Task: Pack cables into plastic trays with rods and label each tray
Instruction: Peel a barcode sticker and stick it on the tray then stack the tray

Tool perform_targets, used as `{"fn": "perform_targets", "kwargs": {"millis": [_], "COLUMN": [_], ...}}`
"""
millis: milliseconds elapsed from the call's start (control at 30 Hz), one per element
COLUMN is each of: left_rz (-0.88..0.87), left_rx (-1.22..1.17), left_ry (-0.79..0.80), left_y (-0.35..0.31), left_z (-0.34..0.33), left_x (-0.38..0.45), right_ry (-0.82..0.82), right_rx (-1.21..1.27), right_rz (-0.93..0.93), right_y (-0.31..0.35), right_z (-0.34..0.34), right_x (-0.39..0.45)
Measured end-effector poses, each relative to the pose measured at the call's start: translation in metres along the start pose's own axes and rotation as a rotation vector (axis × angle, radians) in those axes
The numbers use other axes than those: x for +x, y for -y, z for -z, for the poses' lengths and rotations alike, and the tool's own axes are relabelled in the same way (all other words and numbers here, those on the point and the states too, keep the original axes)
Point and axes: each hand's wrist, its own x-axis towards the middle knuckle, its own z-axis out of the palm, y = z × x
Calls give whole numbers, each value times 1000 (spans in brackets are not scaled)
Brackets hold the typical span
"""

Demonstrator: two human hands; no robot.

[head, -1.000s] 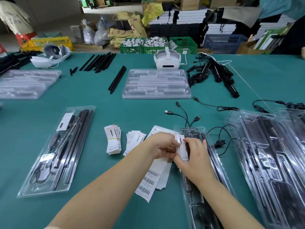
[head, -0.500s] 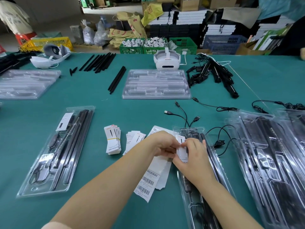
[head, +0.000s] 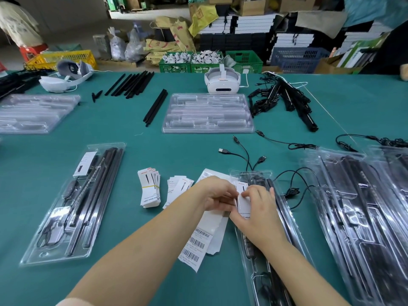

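While the left hand and right hand, fingers curled, both pinch a white label card over the top left of the filled tray on the bench, best practice: seat card square, then press flat.

Two headsets, two hands, three green crates, one yellow crate.

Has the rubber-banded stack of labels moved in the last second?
No. The banded label stack sits in the same spot, left of the loose labels and right of the packed tray.
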Motion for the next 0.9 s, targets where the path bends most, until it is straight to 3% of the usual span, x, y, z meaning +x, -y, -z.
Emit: {"fn": "perform_targets", "kwargs": {"millis": [500,567,633,700,800,900], "left_rz": [-52,-55,-62,-64,-57,-63], "left_rx": [-125,-138,-149,-157,-150,-105], "left_ry": [-13,-13,-15,5,31,28], "left_y": [10,10,8,5,6,6], "left_z": [-4,-3,-2,-2,-4,-7], "left_x": [-3,-5,-6,-9,-11,-12], "right_ry": [11,61,212,344,321,309], "right_rx": [24,71,92,-23,-247,-186], "right_rz": [-14,-21,-16,64,117,57], "right_y": [3,1,-5,-15,-25,-25], "right_z": [4,11,20,29,33,32], "right_x": [1,3,3,0,-7,-10]}}
